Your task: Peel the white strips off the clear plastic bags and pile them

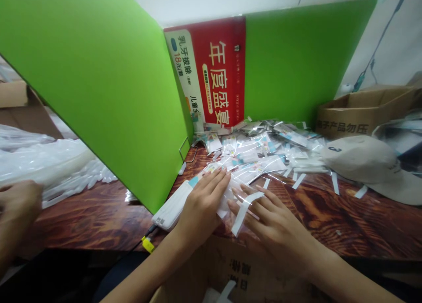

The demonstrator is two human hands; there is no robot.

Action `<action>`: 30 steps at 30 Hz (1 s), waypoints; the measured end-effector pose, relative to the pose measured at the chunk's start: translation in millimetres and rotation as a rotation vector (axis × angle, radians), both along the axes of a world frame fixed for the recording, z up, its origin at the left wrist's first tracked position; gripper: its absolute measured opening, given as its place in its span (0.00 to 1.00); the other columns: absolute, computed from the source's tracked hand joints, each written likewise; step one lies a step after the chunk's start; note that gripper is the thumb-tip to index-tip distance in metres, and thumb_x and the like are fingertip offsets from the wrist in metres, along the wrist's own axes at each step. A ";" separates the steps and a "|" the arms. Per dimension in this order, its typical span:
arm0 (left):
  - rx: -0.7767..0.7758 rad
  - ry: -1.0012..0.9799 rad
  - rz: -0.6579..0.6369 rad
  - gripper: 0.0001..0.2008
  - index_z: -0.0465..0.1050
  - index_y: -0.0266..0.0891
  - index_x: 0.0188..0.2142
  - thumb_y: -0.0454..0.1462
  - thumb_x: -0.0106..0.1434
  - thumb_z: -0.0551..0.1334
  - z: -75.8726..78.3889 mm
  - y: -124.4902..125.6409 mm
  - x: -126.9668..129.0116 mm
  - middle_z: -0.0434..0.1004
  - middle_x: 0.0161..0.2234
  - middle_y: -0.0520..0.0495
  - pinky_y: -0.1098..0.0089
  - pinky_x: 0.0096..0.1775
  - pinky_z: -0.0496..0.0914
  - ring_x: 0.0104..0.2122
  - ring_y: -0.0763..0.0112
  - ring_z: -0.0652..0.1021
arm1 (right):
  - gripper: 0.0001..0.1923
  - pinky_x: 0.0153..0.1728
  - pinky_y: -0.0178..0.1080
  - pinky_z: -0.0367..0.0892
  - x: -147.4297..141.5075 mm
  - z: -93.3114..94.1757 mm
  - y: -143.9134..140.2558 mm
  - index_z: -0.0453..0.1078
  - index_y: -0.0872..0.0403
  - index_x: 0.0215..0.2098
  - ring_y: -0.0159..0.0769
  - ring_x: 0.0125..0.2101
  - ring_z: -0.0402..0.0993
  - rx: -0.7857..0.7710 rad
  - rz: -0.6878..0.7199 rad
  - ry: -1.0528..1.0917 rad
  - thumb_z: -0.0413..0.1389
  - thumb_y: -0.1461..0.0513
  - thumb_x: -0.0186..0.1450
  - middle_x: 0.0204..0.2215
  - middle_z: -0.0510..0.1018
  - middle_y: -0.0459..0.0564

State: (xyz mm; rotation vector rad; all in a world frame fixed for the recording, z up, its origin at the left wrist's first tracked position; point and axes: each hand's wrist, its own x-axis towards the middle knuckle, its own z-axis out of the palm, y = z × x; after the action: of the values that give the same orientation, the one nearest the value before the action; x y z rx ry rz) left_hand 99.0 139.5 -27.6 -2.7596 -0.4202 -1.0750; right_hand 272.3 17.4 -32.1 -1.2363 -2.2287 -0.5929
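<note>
My left hand (206, 197) lies with its fingers stretched out and together over a clear plastic packet (224, 211). Beside it, my right hand (267, 215) has its fingers spread at the packet's right side. Across the right fingers runs a white strip (243, 213), which looks like the peeled backing of a seal. Left of my left hand is a long, flat white object (173, 206) with grey squares at its near end; what it is I cannot tell. The left palm hides part of the packet.
A pile of clear packets with printed cards (250, 151) covers the table's back. Green boards (99, 96) stand left and behind. At right are a cap (362, 158) and a cardboard box (359, 112). Another person's hand (21, 206) is at far left, near white plastic packaging (49, 162).
</note>
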 end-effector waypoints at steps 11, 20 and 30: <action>0.127 0.075 -0.080 0.20 0.69 0.21 0.53 0.28 0.64 0.51 10.6 -11.4 3.1 0.75 0.53 0.27 0.51 0.54 0.72 0.55 0.49 0.75 | 0.18 0.59 0.59 0.58 -13.1 -0.9 4.6 0.66 0.58 0.55 0.50 0.62 0.58 -0.087 -0.005 0.062 0.47 0.66 0.68 0.60 0.66 0.62; -0.090 0.060 -0.219 0.21 0.65 0.25 0.55 0.30 0.63 0.55 8.9 -14.6 3.0 0.77 0.51 0.28 0.55 0.51 0.75 0.52 0.54 0.77 | 0.15 0.58 0.50 0.61 -20.8 10.8 5.3 0.69 0.56 0.51 0.45 0.53 0.70 -0.055 0.019 0.138 0.47 0.66 0.69 0.48 0.77 0.57; -0.099 0.099 -0.223 0.21 0.68 0.23 0.52 0.25 0.59 0.53 5.3 -14.6 8.3 0.77 0.50 0.27 0.54 0.51 0.74 0.51 0.52 0.78 | 0.15 0.64 0.46 0.46 -16.2 0.4 3.0 0.71 0.55 0.47 0.39 0.52 0.71 0.046 0.035 0.140 0.44 0.66 0.71 0.44 0.80 0.52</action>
State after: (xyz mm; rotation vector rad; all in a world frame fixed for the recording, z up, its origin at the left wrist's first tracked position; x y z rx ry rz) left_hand 107.3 124.8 -22.3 -2.9887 -0.1598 -0.9798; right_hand 256.2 20.5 -31.6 -1.1765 -2.1051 -0.5240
